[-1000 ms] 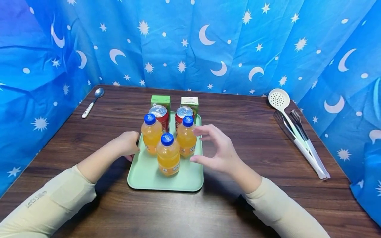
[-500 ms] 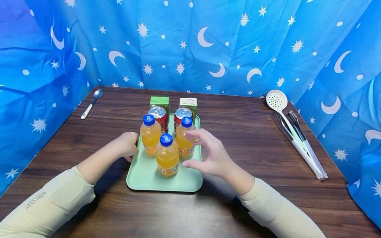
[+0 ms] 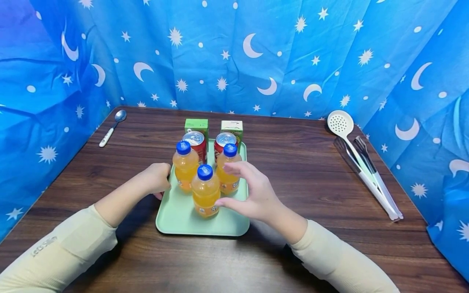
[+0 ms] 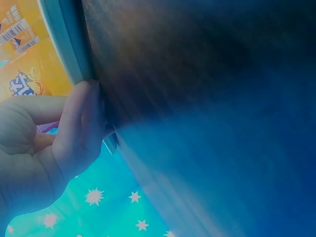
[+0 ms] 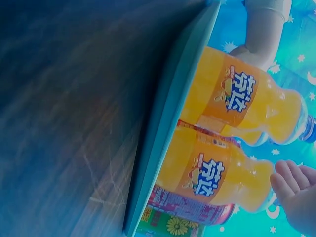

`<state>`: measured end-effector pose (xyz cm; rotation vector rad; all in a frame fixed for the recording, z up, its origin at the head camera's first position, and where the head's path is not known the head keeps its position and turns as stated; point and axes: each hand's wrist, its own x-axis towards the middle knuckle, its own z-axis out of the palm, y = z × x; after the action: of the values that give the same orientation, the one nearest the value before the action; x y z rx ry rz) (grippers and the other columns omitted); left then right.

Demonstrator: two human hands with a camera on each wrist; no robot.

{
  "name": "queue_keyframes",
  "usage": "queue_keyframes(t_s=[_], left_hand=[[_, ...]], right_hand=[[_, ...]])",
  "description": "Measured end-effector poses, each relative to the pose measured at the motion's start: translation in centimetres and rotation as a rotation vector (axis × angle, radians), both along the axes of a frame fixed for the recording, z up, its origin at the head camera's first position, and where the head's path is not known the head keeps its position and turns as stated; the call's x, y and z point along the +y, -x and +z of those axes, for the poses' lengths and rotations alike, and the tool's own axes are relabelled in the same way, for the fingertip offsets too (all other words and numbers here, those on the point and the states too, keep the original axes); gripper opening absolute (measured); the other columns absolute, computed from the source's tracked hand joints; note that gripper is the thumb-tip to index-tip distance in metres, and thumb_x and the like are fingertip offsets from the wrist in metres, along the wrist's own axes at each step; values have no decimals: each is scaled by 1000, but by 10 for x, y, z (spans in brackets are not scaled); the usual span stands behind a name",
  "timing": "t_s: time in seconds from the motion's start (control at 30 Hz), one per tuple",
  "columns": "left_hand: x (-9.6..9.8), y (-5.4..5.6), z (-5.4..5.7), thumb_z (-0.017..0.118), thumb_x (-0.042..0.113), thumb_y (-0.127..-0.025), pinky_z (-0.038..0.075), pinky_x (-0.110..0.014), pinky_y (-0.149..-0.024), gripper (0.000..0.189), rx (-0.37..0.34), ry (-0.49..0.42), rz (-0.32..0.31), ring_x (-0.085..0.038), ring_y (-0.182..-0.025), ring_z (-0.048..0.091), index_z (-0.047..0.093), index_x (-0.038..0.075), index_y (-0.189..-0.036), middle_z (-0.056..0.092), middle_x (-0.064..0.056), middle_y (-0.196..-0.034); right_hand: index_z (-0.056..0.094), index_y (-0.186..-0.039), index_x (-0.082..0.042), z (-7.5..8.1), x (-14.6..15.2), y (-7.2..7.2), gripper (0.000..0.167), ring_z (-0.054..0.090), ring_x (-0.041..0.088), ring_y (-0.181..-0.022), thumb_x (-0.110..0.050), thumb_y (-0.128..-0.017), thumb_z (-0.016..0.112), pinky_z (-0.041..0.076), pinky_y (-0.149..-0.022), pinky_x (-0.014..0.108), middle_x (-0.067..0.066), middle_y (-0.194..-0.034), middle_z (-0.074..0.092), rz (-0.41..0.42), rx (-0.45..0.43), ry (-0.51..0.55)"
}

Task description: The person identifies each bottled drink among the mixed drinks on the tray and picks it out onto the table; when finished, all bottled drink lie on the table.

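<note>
**Right hand [image 3: 253, 191] slips inward, close to the front bottle [image 3: 206, 193]**

The dark wooden bench [image 3: 311, 162] carries the green tray [image 3: 176, 219], which sits just where it did a second ago. On it, the drinks keep the same arrangement.

Over at the tray's left rim, the left hand [image 3: 158, 179] has thumb and fingers clamped on the edge, exactly as before. The right hand is the one that moved: earlier it hung at the right rim, beside the right bottle [image 3: 227, 182]; now it reaches across the tray, its thumb overlapping the front bottle from my side. Thumb and fingers stand well apart, holding nothing; I can't tell whether the thumb touches. As I judge it, the front bottle is now within its span, with the other hand steadying the tray.

That bottle stands upright, nearest me, ahead of the right bottle and the left bottle [image 3: 184, 173]. Behind these come the left can [image 3: 200, 149] and the right can [image 3: 224, 140], both red, then the left carton [image 3: 196, 123] and the right carton [image 3: 232, 126].
</note>
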<state>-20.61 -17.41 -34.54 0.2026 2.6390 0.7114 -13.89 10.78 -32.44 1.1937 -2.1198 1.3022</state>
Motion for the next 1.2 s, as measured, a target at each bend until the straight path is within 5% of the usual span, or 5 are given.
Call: queue_keyframes(t_s=[0.4,1.2], left_hand=[[-2,0,-4,54,-10,-78,56,-28,-44,15,21,-16,-28,-18,-53,61,52,-5,-92,55,-15,-78],[-1,-2,-1,51,-12,-77,55,-29,-43,16,8,-16,-14,-20,-53,61,49,-4,-91,54,-14,-78]], right_hand=[[52,-122,3,-3,-9,-3,66,57,21,-107,-19,-69,84,54,-85,39,12,-112,60,-79,6,-23],[49,-126,-2,-7,-26,-5,63,55,14,-109,-28,-77,78,54,-85,34,6,-119,58,-84,-63,-80]])
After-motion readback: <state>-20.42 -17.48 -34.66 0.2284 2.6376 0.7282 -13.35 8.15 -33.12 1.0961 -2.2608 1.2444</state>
